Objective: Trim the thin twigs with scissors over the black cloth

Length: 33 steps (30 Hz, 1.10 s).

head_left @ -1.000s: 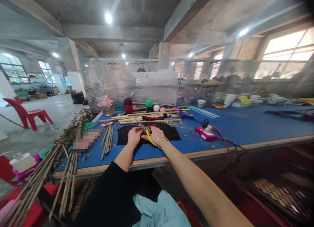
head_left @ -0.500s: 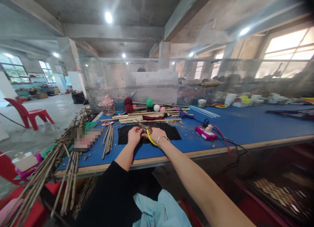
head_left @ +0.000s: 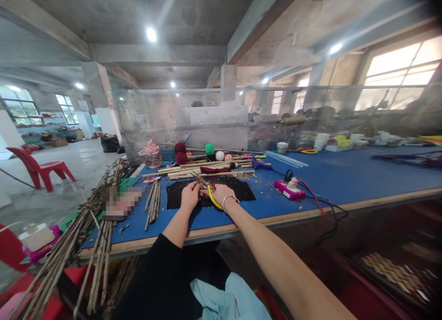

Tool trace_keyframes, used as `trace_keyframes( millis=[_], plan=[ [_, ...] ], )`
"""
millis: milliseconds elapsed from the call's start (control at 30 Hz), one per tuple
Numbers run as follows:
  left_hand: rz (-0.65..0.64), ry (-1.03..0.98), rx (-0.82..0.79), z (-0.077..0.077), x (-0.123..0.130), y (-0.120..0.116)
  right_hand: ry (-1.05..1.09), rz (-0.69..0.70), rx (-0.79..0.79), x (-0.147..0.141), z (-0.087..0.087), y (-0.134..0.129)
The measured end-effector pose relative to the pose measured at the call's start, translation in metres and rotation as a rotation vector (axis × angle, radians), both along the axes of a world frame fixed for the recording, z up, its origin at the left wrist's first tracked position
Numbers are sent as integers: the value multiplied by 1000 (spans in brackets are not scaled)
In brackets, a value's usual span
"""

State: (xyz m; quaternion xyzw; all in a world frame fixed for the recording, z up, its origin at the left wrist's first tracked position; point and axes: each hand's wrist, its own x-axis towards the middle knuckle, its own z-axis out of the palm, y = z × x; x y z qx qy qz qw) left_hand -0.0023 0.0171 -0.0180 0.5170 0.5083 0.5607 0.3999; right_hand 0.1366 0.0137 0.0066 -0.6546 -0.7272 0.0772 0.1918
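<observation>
Over a black cloth (head_left: 245, 189) on the blue table, my two hands work close together. My right hand (head_left: 221, 194) is closed round yellow-handled scissors (head_left: 214, 200), whose blades point up and to the left. Right beside the blades, my left hand (head_left: 190, 194) is closed, its fingers pinched. What it pinches is too small and hidden to make out. Just beyond the cloth lie several peeled wooden sticks (head_left: 179, 174). A short bundle of sticks (head_left: 152, 205) rests to the left of the cloth.
Long rough branches (head_left: 65, 246) hang over the table's left end. Yarn balls (head_left: 210, 149) and a pink-topped jar (head_left: 152, 154) stand at the back. A blue glue gun (head_left: 259, 163) and a magenta power strip (head_left: 289, 189) with cables lie to the right. Behind rises a perforated metal screen (head_left: 159, 113).
The camera view has tilted slightly, so the scene sits a little lower. Both hands stay over the cloth, with the scissors still in my right hand.
</observation>
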Motion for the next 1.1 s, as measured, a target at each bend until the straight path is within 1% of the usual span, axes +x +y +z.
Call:
trace_keyframes(
  millis=[200, 300, 433, 567, 767, 933, 1100],
  plan=[
    [13, 116, 45, 2, 0, -3, -6, -2, -42, -2, 5, -1],
    [18, 137, 51, 2, -1, -3, 5, -4, -51, -2, 6, -3],
    [81, 120, 35, -2, -2, 3, 23, -16, -46, -2, 3, -2],
    [139, 45, 5, -6, -3, 8, 17, -37, -5, -1, -3, 0],
    [95, 2, -42, -1, -2, 4, 3, -23, 62, -1, -10, 4],
    [103, 132, 1, -2, -3, 4, -16, 19, 131, -1, -12, 7],
    [177, 263, 94, -5, -5, 6, -12, 58, 125, -1, -10, 6]
  ],
)
